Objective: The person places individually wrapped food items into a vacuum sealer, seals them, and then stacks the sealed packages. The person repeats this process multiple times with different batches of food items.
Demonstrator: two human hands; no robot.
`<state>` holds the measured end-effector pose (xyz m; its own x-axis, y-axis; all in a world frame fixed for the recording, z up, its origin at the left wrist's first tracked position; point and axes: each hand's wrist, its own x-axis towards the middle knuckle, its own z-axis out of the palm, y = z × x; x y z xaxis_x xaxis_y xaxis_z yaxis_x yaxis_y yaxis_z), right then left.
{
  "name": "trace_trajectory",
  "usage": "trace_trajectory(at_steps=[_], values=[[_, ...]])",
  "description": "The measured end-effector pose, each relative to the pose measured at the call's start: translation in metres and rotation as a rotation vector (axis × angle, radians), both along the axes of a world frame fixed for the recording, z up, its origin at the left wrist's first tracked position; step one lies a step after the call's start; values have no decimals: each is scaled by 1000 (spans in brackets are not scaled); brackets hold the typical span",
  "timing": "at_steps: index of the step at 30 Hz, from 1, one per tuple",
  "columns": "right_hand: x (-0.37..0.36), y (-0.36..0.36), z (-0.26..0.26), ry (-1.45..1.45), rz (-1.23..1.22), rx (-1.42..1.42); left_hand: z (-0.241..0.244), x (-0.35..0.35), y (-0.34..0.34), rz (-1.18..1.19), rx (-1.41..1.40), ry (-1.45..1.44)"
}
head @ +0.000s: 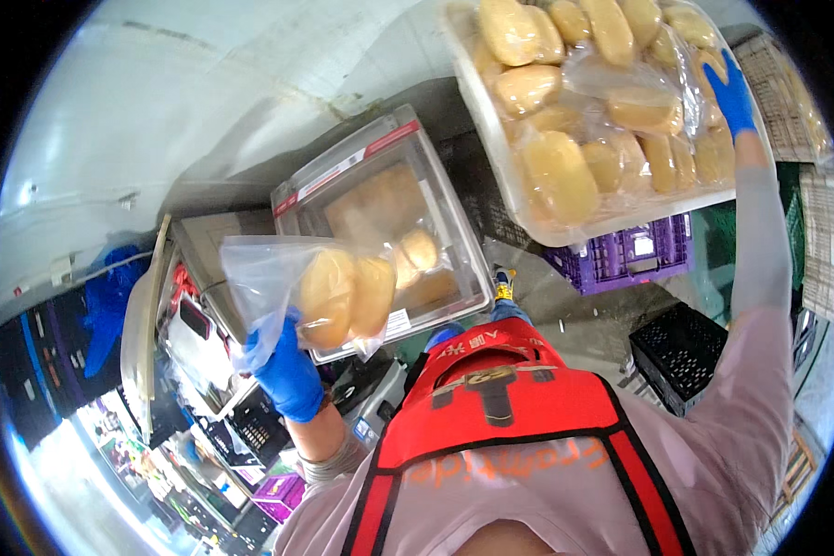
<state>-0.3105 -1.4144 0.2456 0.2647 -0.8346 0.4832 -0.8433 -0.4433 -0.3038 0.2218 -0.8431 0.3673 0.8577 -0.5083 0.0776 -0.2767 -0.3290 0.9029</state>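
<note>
My left hand point(285, 368), in a blue glove, is closed on the gathered side of a clear plastic bag point(257, 264) holding pale yellow, bun-shaped pieces point(328, 295). That bag hangs over a clear plastic bin point(483, 295) with a red-and-white strip; inside are more rounded pieces, one pair in a bag. My right hand point(731, 97), also blue-gloved, reaches to the far right side of a white tub point(493, 167) full of similar yellow pieces, many in clear bags. Its fingers are spread, resting on or just above the pieces; whether they touch is hard to tell.
A purple plastic crate point(622, 257) stands beneath the white tub. On the floor to the right is a black crate point(677, 354). Light-coloured baskets point(778, 104) are stacked beyond the tub. At left, a phone point(194, 318) lies among clutter, near a blue glove-like item point(111, 306).
</note>
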Motion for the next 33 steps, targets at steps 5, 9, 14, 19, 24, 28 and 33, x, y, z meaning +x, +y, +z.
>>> trace_trajectory(at_steps=[5, 9, 14, 19, 24, 28, 33], values=[[164, 305, 78, -551, 243, 220, 14, 40, 81, 27, -316, -114], [185, 489, -15, -492, 733, 632, 8, 96, 142, 83, -616, 57], [251, 581, -104, 1, 649, 898, 8, 161, 221, 329, -359, -192], [381, 546, -140, 218, 623, 504, 11, 179, 265, 396, -303, -141], [425, 505, -210, 479, 667, 246, 0, 191, 300, 436, -206, -200], [440, 491, -213, 561, 796, 179, -11, 195, 324, 462, -193, -105], [462, 476, -200, 649, 903, 285, -21, 198, 332, 498, -209, -89]])
